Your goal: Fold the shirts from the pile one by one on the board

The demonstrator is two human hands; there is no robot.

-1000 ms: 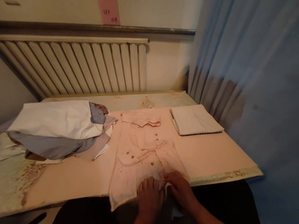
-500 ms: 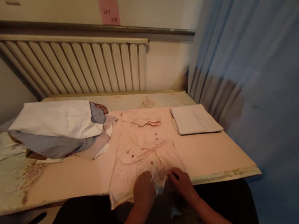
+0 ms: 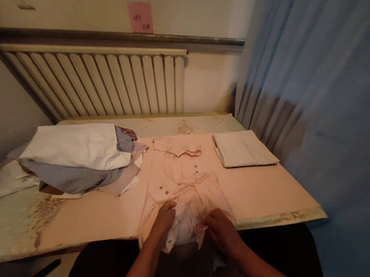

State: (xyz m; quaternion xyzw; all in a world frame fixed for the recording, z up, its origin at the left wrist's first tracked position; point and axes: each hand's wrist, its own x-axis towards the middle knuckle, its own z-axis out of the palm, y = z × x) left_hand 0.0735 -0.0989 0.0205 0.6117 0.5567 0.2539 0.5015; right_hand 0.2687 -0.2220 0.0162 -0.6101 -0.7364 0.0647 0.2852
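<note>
A pale pink buttoned shirt [image 3: 210, 190] lies spread on the table's pink cover, its collar end away from me and its lower edge at the table's front edge. Several dark buttons show on it. My left hand [image 3: 164, 217] is closed on the shirt's front, fingertips pinching the fabric left of the middle. Lower down on the right, my right hand [image 3: 219, 229] has its fingers closed on the shirt near the hem. Between the two hands the cloth is rumpled, and a corner hangs past the edge.
A heap of clothes with a white piece on top [image 3: 74, 146] lies at the left. To the right rests a folded striped cloth [image 3: 244, 148]. Behind the table [image 3: 289, 217] stands a radiator [image 3: 109, 85]; a blue curtain [image 3: 338, 133] hangs along the right side.
My left hand has moved up and left, drawing the shirt's front layer open and exposing paler cloth between the hands. My right hand stays near the hem. The view has shifted slightly.
</note>
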